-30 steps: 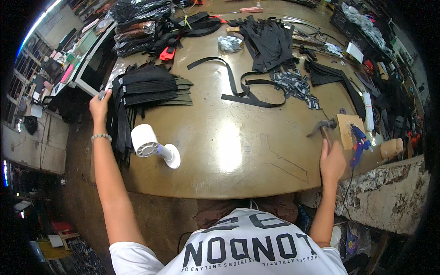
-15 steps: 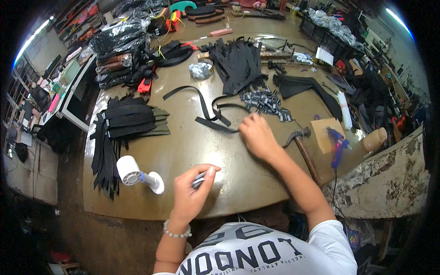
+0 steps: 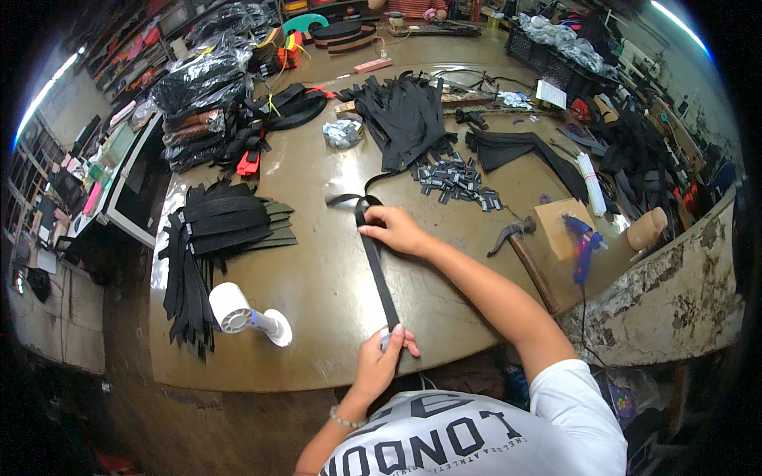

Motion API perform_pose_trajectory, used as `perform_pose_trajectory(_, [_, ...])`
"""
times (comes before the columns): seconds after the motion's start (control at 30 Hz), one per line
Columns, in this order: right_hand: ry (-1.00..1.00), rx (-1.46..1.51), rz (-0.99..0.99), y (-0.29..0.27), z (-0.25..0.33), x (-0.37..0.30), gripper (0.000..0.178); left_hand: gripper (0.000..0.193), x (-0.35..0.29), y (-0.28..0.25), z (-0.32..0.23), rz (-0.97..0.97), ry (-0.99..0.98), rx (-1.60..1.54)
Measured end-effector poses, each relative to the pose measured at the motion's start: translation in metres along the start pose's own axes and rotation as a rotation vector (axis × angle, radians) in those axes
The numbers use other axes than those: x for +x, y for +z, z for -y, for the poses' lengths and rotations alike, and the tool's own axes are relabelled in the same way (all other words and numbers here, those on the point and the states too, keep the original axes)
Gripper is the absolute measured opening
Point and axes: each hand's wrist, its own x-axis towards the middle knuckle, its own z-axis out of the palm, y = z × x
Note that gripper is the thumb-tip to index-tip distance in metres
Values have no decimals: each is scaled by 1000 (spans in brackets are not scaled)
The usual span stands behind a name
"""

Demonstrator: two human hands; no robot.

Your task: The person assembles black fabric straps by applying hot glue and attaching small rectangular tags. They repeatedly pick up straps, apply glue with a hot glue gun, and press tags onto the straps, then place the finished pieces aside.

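At lower centre, pinching the black webbing strap (image 3: pixel 379 278) with the left hand (image 3: pixel 377 364); mid-frame, pinching with the right hand (image 3: pixel 397 231) too, holding it lengthwise between, slanting up-left!

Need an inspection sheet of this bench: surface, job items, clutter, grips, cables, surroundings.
Surface: brown tabletop, glossy, with glare.
Job items: black webbing strap, running straight between the hands, its rest curling beyond.
Clutter: cut black strips at left, small dark clips, hammer, white fan, blue glue gun.
Grips: left hand on the strap's near part; right hand farther up it.
Cables: glue gun cord, dropping past the table's right side.
Surroundings: black crate; another person beyond.
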Motion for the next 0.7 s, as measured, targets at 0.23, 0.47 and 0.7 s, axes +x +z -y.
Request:
perform_pose_trajectory(0.23, [-353,-173,-140,15,-48,66,23,38,16,-29,14,-265,35,10])
perform_pose_trajectory(0.47, [-306,-182,-273,19,-62,102,23,22,42,-55,-2,-313,242,540])
perform_pose_trajectory(0.7, [46,1226,-311,-3,-48,91,16,14,33,-34,3,-227,225,1001])
